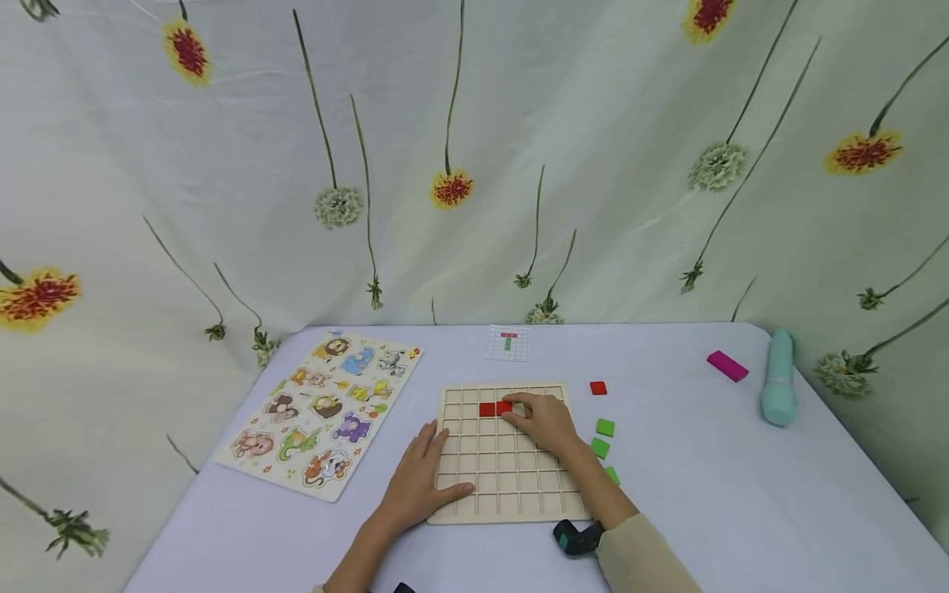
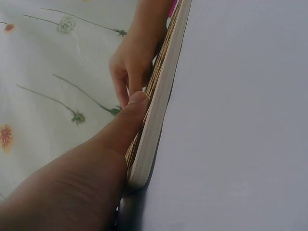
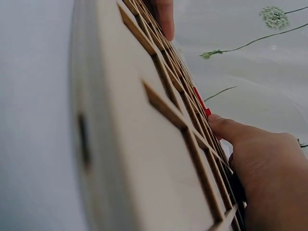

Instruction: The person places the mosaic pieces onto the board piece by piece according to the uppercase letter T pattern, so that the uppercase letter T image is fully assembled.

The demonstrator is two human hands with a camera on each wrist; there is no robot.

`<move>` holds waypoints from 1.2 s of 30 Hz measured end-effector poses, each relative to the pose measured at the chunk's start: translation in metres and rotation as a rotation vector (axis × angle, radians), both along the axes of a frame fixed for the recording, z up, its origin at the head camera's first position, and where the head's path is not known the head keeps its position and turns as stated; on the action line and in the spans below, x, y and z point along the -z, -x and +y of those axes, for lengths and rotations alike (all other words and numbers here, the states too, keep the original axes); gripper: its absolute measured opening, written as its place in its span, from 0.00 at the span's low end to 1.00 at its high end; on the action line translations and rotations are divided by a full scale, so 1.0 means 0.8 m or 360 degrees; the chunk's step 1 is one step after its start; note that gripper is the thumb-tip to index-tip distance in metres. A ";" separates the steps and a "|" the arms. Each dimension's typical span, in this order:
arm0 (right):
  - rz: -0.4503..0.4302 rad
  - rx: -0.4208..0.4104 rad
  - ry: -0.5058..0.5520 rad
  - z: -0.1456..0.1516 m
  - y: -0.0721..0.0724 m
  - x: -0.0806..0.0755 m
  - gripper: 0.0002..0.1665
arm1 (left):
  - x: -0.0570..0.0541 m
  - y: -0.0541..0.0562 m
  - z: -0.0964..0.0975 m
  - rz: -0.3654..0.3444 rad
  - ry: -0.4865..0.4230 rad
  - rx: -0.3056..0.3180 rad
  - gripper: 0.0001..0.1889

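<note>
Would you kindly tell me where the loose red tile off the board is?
In the head view, the loose red tile lies on the table right of the grid board, just beyond the green tiles.

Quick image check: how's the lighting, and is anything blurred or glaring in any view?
Head: soft, even light, no strong glare; board readable, card small but legible. Left wrist: muted light, slightly soft overall, thin shadow along the board's lower edge. Right wrist: board's near edge blurred, ribs farther in crisper.

The grid board (image 1: pixel 507 464) looks like smooth, matt wood, the floral backdrop (image 1: pixel 630 181) like lightly creased cloth.
</note>
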State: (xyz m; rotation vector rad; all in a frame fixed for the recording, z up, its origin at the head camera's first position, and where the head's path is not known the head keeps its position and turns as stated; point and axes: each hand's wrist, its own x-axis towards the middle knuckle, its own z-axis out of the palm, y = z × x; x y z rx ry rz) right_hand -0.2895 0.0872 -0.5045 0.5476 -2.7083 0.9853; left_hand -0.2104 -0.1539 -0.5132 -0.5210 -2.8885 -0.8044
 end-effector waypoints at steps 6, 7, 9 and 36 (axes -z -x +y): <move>-0.0035 0.0033 -0.0012 -0.002 -0.002 -0.003 0.20 | 0.000 -0.001 -0.001 -0.0018 0.0000 0.0007 0.53; -0.0044 0.0032 -0.0012 -0.002 -0.002 -0.004 0.20 | 0.000 -0.001 -0.001 -0.0017 0.0000 0.0006 0.53; -0.0054 0.0035 -0.0014 -0.002 -0.002 -0.004 0.20 | -0.001 -0.001 -0.001 -0.0015 0.0002 0.0004 0.53; -0.0086 0.0014 0.0178 0.054 0.004 -0.006 0.20 | -0.003 -0.002 -0.001 -0.0014 -0.0010 0.0009 0.53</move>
